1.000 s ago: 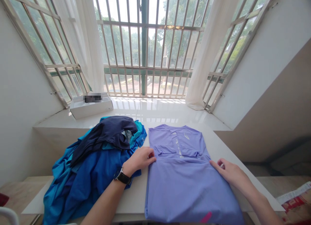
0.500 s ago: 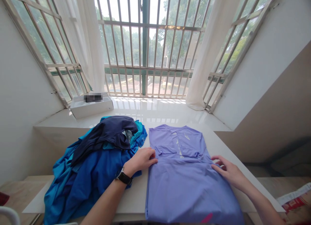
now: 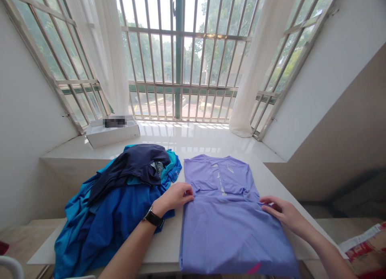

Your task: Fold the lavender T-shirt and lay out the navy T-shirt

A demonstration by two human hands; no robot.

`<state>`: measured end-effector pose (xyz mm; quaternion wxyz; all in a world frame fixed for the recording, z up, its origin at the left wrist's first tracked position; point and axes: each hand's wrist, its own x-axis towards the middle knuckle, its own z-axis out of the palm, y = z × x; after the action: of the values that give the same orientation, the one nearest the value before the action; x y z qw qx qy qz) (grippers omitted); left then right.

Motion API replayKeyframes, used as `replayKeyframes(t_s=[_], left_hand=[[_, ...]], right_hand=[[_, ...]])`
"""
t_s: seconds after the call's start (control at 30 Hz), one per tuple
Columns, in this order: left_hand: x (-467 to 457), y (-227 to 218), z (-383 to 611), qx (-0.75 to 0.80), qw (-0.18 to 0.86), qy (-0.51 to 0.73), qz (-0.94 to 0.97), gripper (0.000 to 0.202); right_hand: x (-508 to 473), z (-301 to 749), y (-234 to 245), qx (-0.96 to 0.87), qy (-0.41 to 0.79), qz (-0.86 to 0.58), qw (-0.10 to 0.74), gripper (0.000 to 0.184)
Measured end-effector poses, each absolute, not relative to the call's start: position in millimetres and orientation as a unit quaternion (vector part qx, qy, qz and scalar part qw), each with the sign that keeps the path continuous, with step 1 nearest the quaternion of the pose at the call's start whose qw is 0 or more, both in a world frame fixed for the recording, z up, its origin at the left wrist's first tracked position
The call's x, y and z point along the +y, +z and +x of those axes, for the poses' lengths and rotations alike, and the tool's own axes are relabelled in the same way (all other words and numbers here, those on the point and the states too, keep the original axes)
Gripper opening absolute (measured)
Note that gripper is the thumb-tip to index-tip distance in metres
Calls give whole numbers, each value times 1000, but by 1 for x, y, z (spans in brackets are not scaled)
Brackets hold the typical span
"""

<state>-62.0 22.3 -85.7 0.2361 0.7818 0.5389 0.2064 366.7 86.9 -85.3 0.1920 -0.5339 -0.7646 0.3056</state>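
White cardboard box on the window ledge at eleven o'clock, contents hidden; left hand and right hand closed on the folded lilac T-shirt; blue clothes pile at nine o'clock, on the desk.

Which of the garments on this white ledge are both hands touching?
The lavender shirt, lying flat and spread out, with the left hand and right hand at its sides; the heap of blue garments beside it is loosely bunched.

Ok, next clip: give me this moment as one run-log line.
left hand: fingers at lavender T-shirt | right hand: at T-shirt's right edge | beside T-shirt: blue clothes pile
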Motion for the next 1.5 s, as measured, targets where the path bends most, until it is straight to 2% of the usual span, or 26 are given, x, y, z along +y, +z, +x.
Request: replayKeyframes(t_s=[0.13, 0.4, 0.63, 1.0, 1.3, 1.5], left_hand=[[22, -85, -62, 540, 234, 204, 782, 16], [23, -86, -62, 543, 232, 198, 783, 16], [23, -86, -62, 545, 238, 198, 779, 17], [24, -87, -64, 543, 242, 208, 776, 20], [21, -84, -65, 569, 218, 176, 773, 26], [19, -78, -64, 562, 211, 163, 783, 25]], right_hand=[[86, 374, -92, -761, 302, -538, 198, 46], [90, 385, -101, -759, 303, -548, 178, 48], [94, 388, -100, -755, 354, -529, 159, 48], [99, 379, -92, -726, 375, -543, 191, 54], [94, 374, -94, -768, 274, -561, 139, 44], [85, 369, -81, -783, 301, -531, 124, 31]])
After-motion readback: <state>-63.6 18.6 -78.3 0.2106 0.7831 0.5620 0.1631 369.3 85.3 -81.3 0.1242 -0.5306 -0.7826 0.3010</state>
